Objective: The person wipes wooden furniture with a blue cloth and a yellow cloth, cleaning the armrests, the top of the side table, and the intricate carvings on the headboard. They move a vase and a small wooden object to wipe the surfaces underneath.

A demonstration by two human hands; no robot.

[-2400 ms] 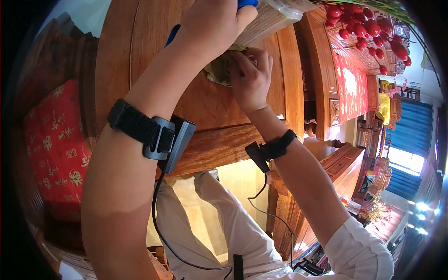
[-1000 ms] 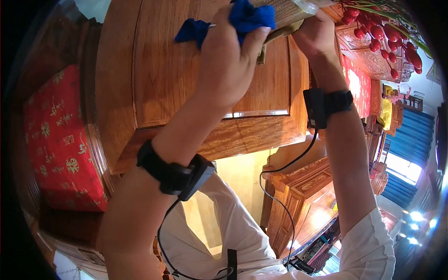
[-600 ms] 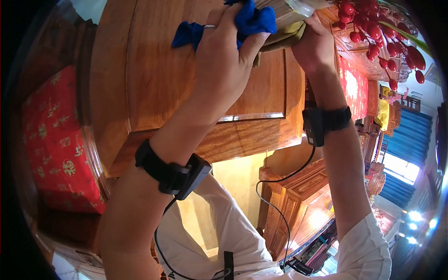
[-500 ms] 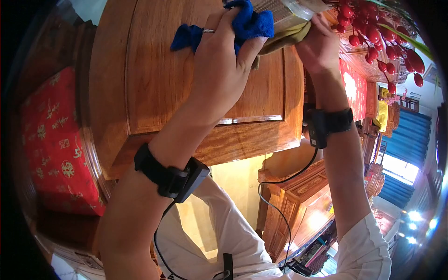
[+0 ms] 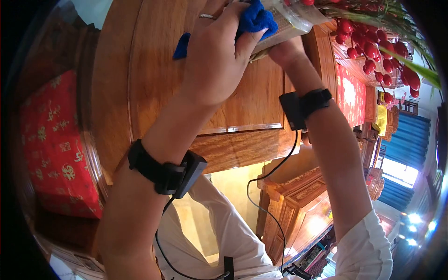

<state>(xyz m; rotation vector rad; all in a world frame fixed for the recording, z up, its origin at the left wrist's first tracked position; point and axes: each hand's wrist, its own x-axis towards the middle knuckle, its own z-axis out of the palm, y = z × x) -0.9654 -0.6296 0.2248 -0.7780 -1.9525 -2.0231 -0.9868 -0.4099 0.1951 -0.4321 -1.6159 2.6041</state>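
Observation:
My left hand [image 5: 217, 51], with a ring on one finger, is closed around a bunched blue cloth [image 5: 256, 21] and lies against a vase-like container [image 5: 282, 28] wrapped in clear plastic. Another bit of the blue cloth sticks out beyond its fingers, over the wooden table. My right hand [image 5: 287, 50] is at the container's lower side, its fingertips hidden behind it. An edge of an olive-brown cloth [image 5: 259, 56] shows between the two hands. The container is tilted in view and cut off by the top of the frame.
Red berry stems [image 5: 368, 44] with green leaves hang at upper right. Beneath the hands is a polished wooden table [image 5: 163, 84]. A red patterned cushion [image 5: 58, 149] lies at left, and a carved wooden chair [image 5: 298, 205] stands at lower right. Cables run from both wrist bands.
My right hand has moved left and inward along the container's lower side, taking the olive-brown cloth mostly out of sight. My left hand has shifted slightly, keeping hold of the blue cloth.

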